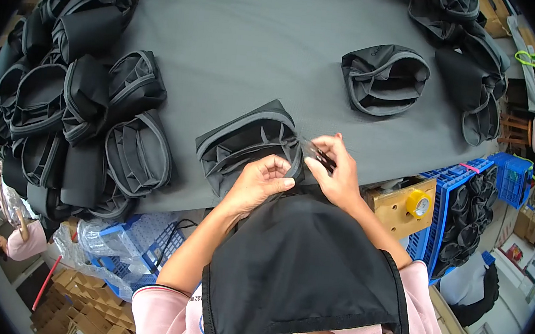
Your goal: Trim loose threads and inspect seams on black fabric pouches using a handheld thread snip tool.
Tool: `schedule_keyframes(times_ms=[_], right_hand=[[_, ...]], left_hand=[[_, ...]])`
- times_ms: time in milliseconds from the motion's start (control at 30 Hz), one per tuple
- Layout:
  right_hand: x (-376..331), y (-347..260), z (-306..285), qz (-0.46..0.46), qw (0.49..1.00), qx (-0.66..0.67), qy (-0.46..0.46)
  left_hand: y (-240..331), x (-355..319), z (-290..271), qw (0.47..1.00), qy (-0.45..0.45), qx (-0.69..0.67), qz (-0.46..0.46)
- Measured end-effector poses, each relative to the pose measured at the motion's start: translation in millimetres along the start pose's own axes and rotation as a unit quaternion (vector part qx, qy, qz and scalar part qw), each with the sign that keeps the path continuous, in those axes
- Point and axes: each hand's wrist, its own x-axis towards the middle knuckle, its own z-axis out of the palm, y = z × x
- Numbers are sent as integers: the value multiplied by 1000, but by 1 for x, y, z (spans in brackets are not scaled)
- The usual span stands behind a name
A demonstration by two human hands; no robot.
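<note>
An open black zippered pouch (239, 140) lies at the table's near edge, its mouth facing me and inner pockets showing. My left hand (258, 184) is closed on the pouch's near right rim, thumb and fingers pinching the fabric. Just to the right, my right hand (338, 172) grips small dark thread snips (323, 159). Their tips point at the pouch's right corner and look blurred, so I cannot tell whether they touch it. Farther right on the table sits another open black pouch (384, 80), apart from both hands.
Black pouches (88, 107) are piled along the table's left side; more (470, 70) lie at the far right. Below the right edge are a wooden board (397, 207) with a yellow tape roll (418, 204) and a blue crate (430, 235) of pouches. Another blue crate (146, 239) stands lower left.
</note>
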Motion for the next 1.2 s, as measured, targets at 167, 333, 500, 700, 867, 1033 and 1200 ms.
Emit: schedule_keyframes(times_ms=[167,333,500,700,867,1033,1200], right_hand=[[-14,-9,-23,-64,993,-66,-69],[-12,-8,-23,-96,986,-87,-108],[-11,-5,-18,-150,978,-128,-66],[-13,-10,-17,-183,980,-73,0],[-10,-11,-14,-143,982,-116,-46],[-12,-17,-18,-174,978,-117,-18],[-5,-12,0,80,965,248,-39]], left_hand=[[4,-1,3,1000,-5,-6,-24],[3,0,3,1000,-15,1,-19],[7,-3,7,1000,-13,-16,-24],[5,-1,5,999,3,-32,-11],[10,-2,8,999,16,-47,0],[6,-7,3,997,20,-65,22],[10,-11,13,994,54,-95,0]])
